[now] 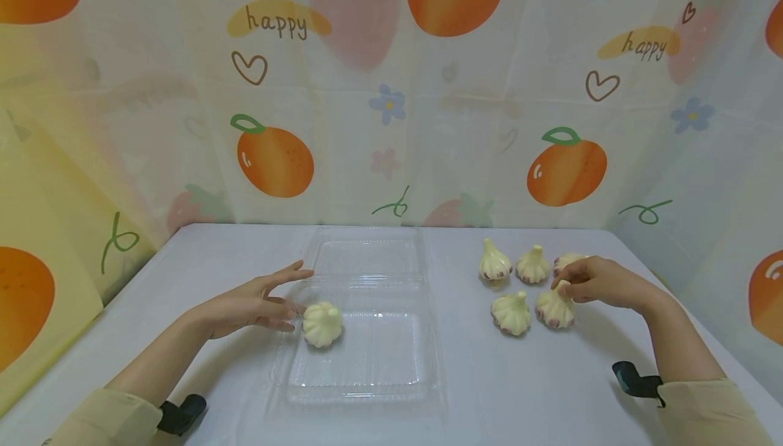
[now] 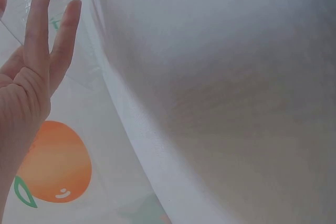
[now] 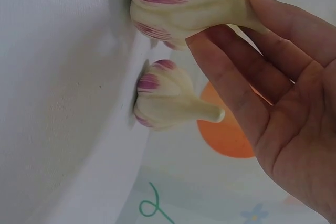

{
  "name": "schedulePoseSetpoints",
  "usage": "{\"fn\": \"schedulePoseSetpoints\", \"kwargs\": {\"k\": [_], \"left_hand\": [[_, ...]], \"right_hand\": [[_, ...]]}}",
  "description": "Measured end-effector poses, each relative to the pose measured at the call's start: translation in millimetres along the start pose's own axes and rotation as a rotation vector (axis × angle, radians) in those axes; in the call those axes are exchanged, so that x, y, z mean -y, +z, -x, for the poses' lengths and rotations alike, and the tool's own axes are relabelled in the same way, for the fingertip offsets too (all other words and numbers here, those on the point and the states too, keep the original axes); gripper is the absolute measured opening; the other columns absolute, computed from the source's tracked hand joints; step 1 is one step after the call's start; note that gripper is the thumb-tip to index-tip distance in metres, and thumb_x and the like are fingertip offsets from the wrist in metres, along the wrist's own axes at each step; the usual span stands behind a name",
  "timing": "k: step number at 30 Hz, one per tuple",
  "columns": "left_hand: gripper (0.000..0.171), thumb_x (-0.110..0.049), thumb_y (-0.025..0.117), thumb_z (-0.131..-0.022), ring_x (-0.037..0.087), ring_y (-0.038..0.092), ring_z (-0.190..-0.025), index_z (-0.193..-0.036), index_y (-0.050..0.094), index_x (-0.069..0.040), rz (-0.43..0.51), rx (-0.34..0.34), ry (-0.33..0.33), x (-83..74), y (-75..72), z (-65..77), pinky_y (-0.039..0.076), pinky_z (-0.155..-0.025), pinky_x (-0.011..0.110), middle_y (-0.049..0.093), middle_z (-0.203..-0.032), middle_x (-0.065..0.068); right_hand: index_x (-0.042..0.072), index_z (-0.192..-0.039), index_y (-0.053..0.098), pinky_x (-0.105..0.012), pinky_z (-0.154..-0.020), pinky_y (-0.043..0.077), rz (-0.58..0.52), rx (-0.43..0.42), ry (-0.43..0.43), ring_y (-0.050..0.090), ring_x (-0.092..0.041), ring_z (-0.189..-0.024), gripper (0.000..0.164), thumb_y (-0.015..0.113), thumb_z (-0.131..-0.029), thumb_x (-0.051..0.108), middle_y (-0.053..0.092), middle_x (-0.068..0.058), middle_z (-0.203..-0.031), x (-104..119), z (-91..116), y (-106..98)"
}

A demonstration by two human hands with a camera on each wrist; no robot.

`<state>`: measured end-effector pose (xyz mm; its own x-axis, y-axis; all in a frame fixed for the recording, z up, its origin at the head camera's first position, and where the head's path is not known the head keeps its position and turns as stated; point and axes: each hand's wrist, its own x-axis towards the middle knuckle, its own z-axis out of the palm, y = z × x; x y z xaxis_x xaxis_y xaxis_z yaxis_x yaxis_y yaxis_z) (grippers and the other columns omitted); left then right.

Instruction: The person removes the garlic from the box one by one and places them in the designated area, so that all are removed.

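At the right, my right hand [image 1: 602,284] pinches the stem of a garlic bulb [image 1: 555,309] that sits low at the table. In the right wrist view, thumb and fingers meet the stem of this purple-streaked bulb [image 3: 181,1], and another bulb [image 3: 165,95] stands beyond it. My left hand [image 1: 247,306] reaches over the left edge of a clear plastic clamshell box [image 1: 379,391], its fingers spread and holding nothing. Close to those fingertips, one garlic bulb [image 1: 322,324] lies in the box's left part. The left wrist view shows the left hand [image 2: 31,72] with extended fingers.
Around the right hand stand several more bulbs, among them a front one [image 1: 511,313], a back left one [image 1: 494,260] and a middle one [image 1: 533,264]. The box's lid [image 1: 370,255] lies folded back. A fruit-printed curtain [image 1: 428,126] rises behind the white table [image 1: 489,391].
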<state>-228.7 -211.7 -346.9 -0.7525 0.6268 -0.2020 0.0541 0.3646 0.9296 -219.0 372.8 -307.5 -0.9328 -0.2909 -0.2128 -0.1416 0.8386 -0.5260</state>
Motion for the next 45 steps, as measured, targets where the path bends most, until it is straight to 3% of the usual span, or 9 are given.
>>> {"fn": "schedulePoseSetpoints", "kwargs": {"k": [14, 30, 35, 45], "left_hand": [[0.076, -0.016, 0.062, -0.096, 0.022, 0.056, -0.130, -0.159, 0.018, -0.011, 0.005, -0.005, 0.000, -0.6, 0.2, 0.5, 0.058, -0.098, 0.036, -0.018, -0.168, 0.006], [0.075, -0.013, 0.060, -0.097, 0.024, 0.055, -0.131, -0.159, 0.017, -0.009, 0.011, 0.000, 0.009, -2.7, 1.5, 0.4, 0.058, -0.099, 0.038, -0.019, -0.167, 0.006], [0.075, -0.014, 0.060, -0.097, 0.024, 0.055, -0.130, -0.159, 0.017, -0.009, 0.008, -0.002, 0.007, -1.4, 1.0, -0.3, 0.058, -0.099, 0.038, -0.019, -0.167, 0.006], [0.075, -0.015, 0.061, -0.097, 0.024, 0.055, -0.130, -0.159, 0.018, -0.011, 0.011, 0.001, 0.020, 0.8, 0.0, -0.2, 0.058, -0.099, 0.039, -0.019, -0.168, 0.005]], "right_hand": [[0.012, -0.106, 0.071, -0.044, -0.086, 0.057, 0.031, -0.030, -0.046, 0.062, -0.021, -0.104, 0.019, 0.062, -0.093, 0.022, 0.068, -0.011, -0.119, 5, 1, 2], [0.005, -0.115, 0.069, -0.050, -0.090, 0.057, 0.036, -0.039, -0.034, 0.063, -0.018, -0.102, 0.032, 0.063, -0.095, 0.030, 0.071, -0.007, -0.114, 9, 2, 3], [0.005, -0.116, 0.069, -0.051, -0.089, 0.058, 0.083, -0.118, -0.047, 0.066, -0.026, -0.105, 0.036, 0.063, -0.096, 0.034, 0.068, -0.019, -0.123, 14, 1, 3], [0.004, -0.121, 0.066, -0.038, -0.077, 0.059, 0.049, -0.258, -0.050, 0.068, -0.023, -0.096, 0.040, 0.060, -0.098, 0.036, 0.072, -0.014, -0.114, 24, 2, -1]]}}
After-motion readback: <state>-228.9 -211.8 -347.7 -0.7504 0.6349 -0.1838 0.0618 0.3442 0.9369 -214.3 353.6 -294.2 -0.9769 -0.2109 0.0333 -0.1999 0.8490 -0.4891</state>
